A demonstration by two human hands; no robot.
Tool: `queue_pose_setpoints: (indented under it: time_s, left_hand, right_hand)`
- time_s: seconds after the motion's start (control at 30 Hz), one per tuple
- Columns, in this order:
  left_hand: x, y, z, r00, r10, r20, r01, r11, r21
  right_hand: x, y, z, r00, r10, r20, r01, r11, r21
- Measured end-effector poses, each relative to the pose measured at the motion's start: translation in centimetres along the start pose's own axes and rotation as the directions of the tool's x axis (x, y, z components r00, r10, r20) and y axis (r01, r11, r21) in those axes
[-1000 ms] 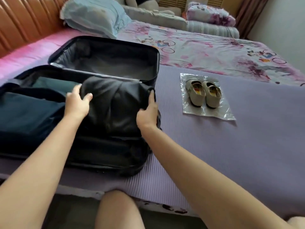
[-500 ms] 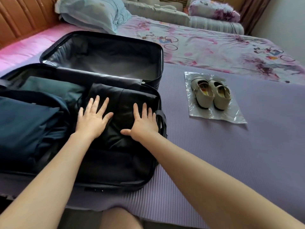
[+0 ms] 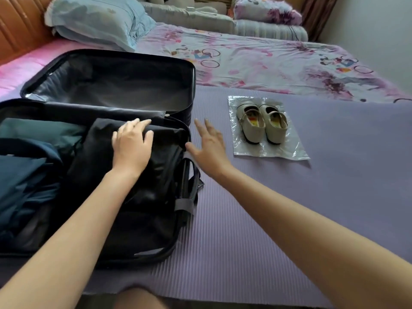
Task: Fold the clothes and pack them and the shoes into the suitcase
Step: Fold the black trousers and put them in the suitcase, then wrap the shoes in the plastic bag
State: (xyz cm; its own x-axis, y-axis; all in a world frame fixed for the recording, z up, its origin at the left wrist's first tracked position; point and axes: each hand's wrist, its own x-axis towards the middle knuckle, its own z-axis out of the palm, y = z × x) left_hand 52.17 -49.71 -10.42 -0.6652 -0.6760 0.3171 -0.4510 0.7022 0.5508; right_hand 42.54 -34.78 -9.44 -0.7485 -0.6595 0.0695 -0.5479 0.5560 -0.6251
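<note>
- Since half a second ago, my right hand has left the folded black fabric garment and crossed the right rim of the open black hard-shell suitcase. It is now over the mat with fingers spread and straight, holding nothing.
- My left hand has slid toward the garment's far edge and lies palm down on it, fingers relaxed, gripping nothing.
- That garment lies in the near half of the suitcase, beside folded dark blue clothes and a teal piece.
- A pair of cream strapped flat shoes stands on a clear plastic bag, outside the suitcase to the right of my right hand.
- Everything rests on a ribbed purple mat spread over a bed with a floral sheet. A pale blue pillow and a wooden headboard lie beyond.
</note>
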Motion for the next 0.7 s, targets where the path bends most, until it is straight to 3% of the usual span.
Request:
queue_pose_setpoints:
  time_s: [0.1,0.2,0.23,0.3,0.37,0.47,0.57,0.63,0.7]
  left_hand:
    - [-0.2,5.7,1.9,0.996,0.025,0.086,0.002,0.954,-0.299]
    - [0.0,10.2,5.0,0.978,-0.002,0.209,0.098,0.887,-0.451]
    - [0.2,11.4,6.3,0.959,-0.047,0.278,0.191,0.834,-0.517]
    - [0.8,13.8,8.8,0.878,-0.174,0.446,0.447,0.633,-0.632]
    - [1.6,15.8,11.4,0.790,-0.249,0.561,0.607,0.446,-0.657]
    - [3.0,17.5,15.9,0.734,-0.309,0.605,0.675,0.425,-0.603]
    - [4.6,18.8,20.0,0.684,-0.347,0.641,0.728,0.383,-0.569]
    - [5.9,19.8,22.2,0.692,-0.355,0.629,0.721,0.393,-0.571]
    - [7.2,20.4,24.3,0.722,-0.374,0.582,0.689,0.466,-0.555]
  right_hand:
    - [0.7,5.1,-4.2,0.968,0.223,-0.116,-0.216,0.974,0.070]
    - [1.2,10.1,-8.6,0.892,0.419,-0.170,-0.400,0.906,0.136]
    - [1.5,11.7,-9.8,0.847,0.504,-0.166,-0.468,0.857,0.214]
    - [1.9,14.8,-11.9,0.757,0.634,-0.160,-0.547,0.748,0.375]
    - [2.7,17.3,-13.3,0.691,0.707,-0.150,-0.596,0.675,0.435]
    - [4.4,20.3,-14.7,0.623,0.778,-0.078,-0.636,0.562,0.528]
    - [7.0,23.0,-15.4,0.609,0.793,-0.002,-0.614,0.474,0.631]
    - [8.9,23.9,-15.2,0.626,0.780,0.024,-0.604,0.465,0.647]
    - [10.5,24.5,-14.7,0.639,0.768,0.044,-0.603,0.464,0.649]
